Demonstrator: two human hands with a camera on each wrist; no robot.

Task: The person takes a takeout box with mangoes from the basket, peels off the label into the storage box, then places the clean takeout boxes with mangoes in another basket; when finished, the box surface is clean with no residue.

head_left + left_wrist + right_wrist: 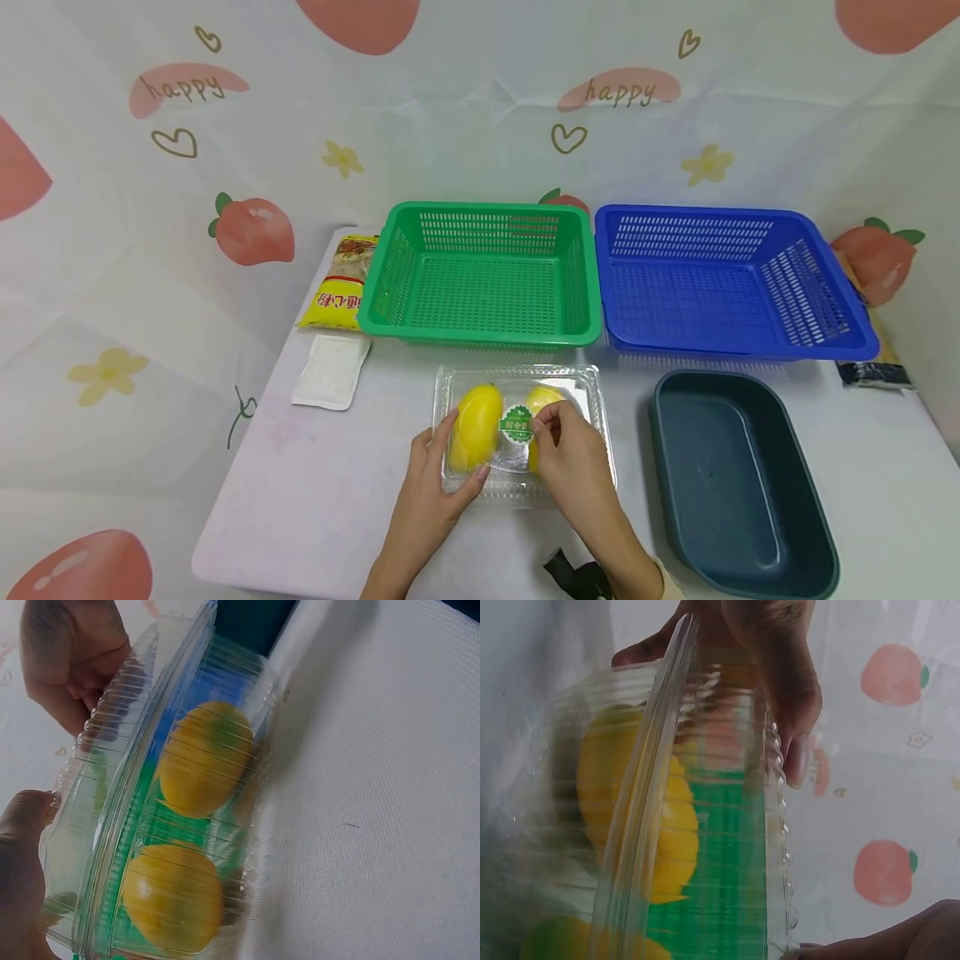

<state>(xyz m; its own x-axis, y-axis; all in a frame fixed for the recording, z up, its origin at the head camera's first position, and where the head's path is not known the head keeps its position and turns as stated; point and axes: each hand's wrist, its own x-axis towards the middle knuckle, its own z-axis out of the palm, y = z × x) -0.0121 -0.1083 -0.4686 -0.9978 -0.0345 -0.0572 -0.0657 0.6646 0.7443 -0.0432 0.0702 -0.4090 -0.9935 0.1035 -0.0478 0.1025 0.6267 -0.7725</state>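
Note:
A clear plastic clamshell box (517,496) holding two yellow mangoes (477,427) lies on the table in front of me, its lid down. A round green-and-white sticker (515,424) is on the lid's middle. My left hand (433,492) grips the box's near left corner, its thumb over the lid and its fingers along the left side. Above the right mango (206,757), my right hand (577,462) has thumb and forefinger pinched at the sticker's right edge, its other fingers curled. In the right wrist view the left hand (772,667) spans the ribbed box.
Behind the box stand a green basket (480,337) and a blue basket (738,348). A dark teal tub (738,483) sits on the right. On the left lie a yellow food bag (337,296) and a white packet (331,372); another bag (873,373) pokes out past the blue basket.

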